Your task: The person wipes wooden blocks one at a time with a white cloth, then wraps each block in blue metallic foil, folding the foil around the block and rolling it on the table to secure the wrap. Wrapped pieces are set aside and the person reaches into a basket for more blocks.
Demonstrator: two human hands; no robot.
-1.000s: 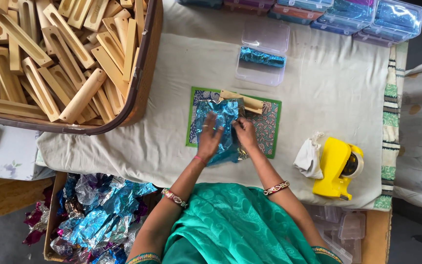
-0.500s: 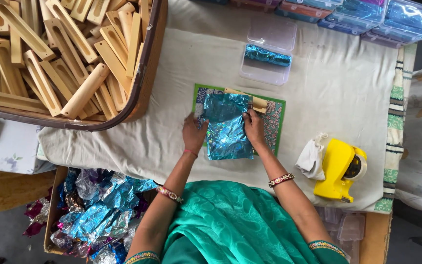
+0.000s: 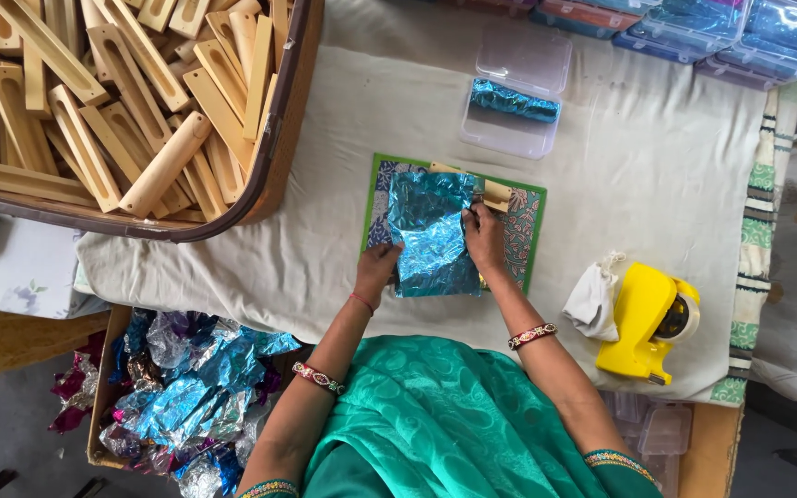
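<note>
A person's left hand [image 3: 377, 268] pinches the near-left edge of a blue foil sheet [image 3: 432, 232] lying on a green patterned mat [image 3: 528, 231]; the right hand [image 3: 483, 236] grasps its right edge beside a wooden piece [image 3: 493, 192].

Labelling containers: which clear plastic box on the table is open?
The clear box just beyond the green mat, lid flipped back, with a blue foil-wrapped piece inside. The stacked boxes at the far right corner are closed.

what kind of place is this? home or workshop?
Probably a small hand-wrapping or packing workshop. A large basket of slotted wooden pieces sits beside the cloth-covered table, clear plastic boxes hold blue-wrapped items, and a box of crumpled foil scraps stands below.
</note>
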